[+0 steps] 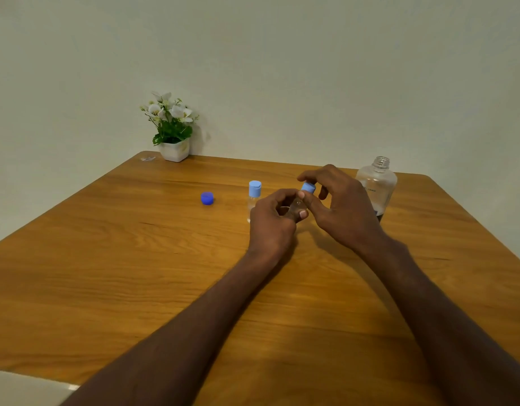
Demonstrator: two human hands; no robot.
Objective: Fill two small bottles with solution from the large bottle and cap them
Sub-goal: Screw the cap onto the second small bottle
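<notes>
A person's left hand point(272, 222) is curling its fingers around a small clear plastic bottle point(296, 207), holding it tilted just above the counter point(135, 259), while the right hand point(340, 206) is pinching the bottle's light blue cap point(308, 187) between thumb and fingers at the neck. Just behind the left hand, a second small bottle point(253, 200) of the same clear plastic is standing upright, wearing its own ridged light blue cap point(255, 188). The large bottle point(377, 184), rounded, transparent and uncapped with a threaded neck, is standing just behind the right hand, a dark band showing at its base. A darker blue cap point(207, 198), squat and smooth, is lying by itself well to the left of the bottles.

The counter is glossy, honey-coloured wood with long running grain and rounded far corners, sitting against a plain pale wall. A white square pot of white flowers point(172, 127) is occupying the far left corner. Bare wood is stretching wide on the near side and to the left, with both forearms reaching across it.
</notes>
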